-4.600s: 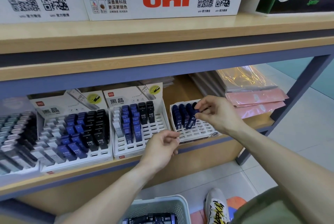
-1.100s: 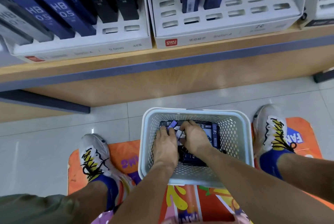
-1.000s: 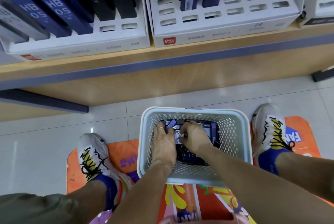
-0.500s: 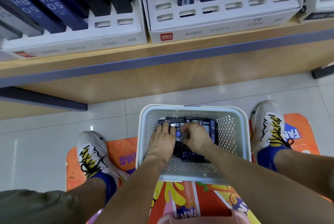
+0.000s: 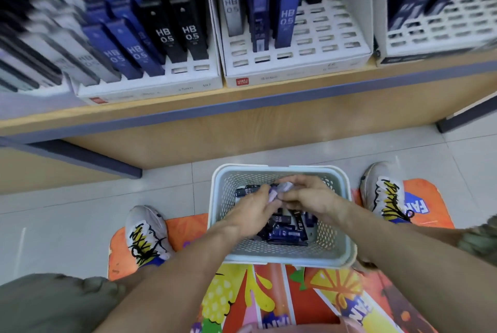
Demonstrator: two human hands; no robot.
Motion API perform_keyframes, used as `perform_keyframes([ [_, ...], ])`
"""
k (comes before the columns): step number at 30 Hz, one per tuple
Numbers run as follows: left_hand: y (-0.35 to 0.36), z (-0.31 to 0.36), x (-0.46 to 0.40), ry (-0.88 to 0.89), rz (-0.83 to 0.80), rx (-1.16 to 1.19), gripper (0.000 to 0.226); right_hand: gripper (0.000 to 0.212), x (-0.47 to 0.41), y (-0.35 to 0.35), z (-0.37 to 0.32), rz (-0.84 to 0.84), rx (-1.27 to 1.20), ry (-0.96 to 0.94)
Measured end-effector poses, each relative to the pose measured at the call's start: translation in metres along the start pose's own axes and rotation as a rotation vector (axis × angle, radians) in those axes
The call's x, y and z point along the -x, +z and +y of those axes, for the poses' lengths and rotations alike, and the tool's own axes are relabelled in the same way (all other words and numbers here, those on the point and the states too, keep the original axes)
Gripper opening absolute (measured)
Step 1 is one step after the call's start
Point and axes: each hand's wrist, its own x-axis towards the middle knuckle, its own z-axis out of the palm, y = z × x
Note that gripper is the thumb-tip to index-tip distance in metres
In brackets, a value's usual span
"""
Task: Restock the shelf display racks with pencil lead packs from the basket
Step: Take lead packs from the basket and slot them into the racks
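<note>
A pale perforated basket (image 5: 333, 249) stands on the floor between my feet, with several dark blue and black lead packs (image 5: 282, 233) loose in its bottom. Both hands are inside it, raised a little. My left hand (image 5: 252, 211) and my right hand (image 5: 309, 198) meet around pale lilac lead packs (image 5: 279, 190), fingers curled on them; motion blur hides the exact grip. One black pack (image 5: 246, 190) pokes out beyond my left fingers. Above, white display racks (image 5: 298, 63) on the shelf hold upright blue, black and white packs marked HB 0.5.
The wooden shelf edge with its blue strip (image 5: 242, 106) runs across just above the basket. A bright orange floor mat (image 5: 295, 292) lies under the basket and my shoes (image 5: 146, 233). The middle rack has several unfilled slots on its right side (image 5: 330, 34).
My hands have lifted from the pile, now holding pale lilac packs between them. The view has tilted up, showing more of the racks, with motion blur.
</note>
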Motion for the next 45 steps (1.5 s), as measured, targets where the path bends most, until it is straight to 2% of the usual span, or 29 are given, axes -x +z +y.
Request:
perform_keyframes([
  [5, -0.030, 0.048, 0.032, 0.042, 0.105, 0.348, 0.013, 0.021, 0.056, -0.010, -0.041, -0.033, -0.136, -0.074],
  [7, -0.050, 0.070, 0.050, 0.057, 0.127, 0.447, 0.018, 0.018, 0.083, -0.011, -0.070, -0.051, -0.132, -0.133],
  [13, -0.141, 0.142, 0.121, 0.217, 0.220, 0.505, 0.033, 0.027, 0.183, -0.015, -0.184, -0.104, 0.118, -0.383],
  [17, -0.185, 0.178, 0.160, 0.292, 0.284, 0.533, 0.024, 0.031, 0.235, -0.001, -0.238, -0.094, 0.188, -0.557],
  [20, -0.206, 0.190, 0.169, 0.307, 0.351, 0.612, 0.028, 0.036, 0.253, 0.007, -0.262, -0.058, 0.238, -0.676],
  [26, -0.205, 0.187, 0.162, 0.302, 0.390, 0.704, 0.030, 0.042, 0.248, 0.017, -0.266, -0.013, 0.276, -0.858],
  [37, -0.194, 0.190, 0.131, 0.242, 0.344, 0.744, 0.029, 0.033, 0.216, 0.020, -0.274, 0.084, 0.275, -0.933],
  [42, -0.189, 0.185, 0.125, 0.109, 0.354, 0.860, 0.029, 0.033, 0.206, 0.010, -0.285, 0.295, 0.375, -1.073],
  [45, -0.183, 0.176, 0.116, 0.005, 0.335, 1.019, 0.028, 0.027, 0.199, 0.015, -0.281, 0.316, 0.394, -1.119],
])
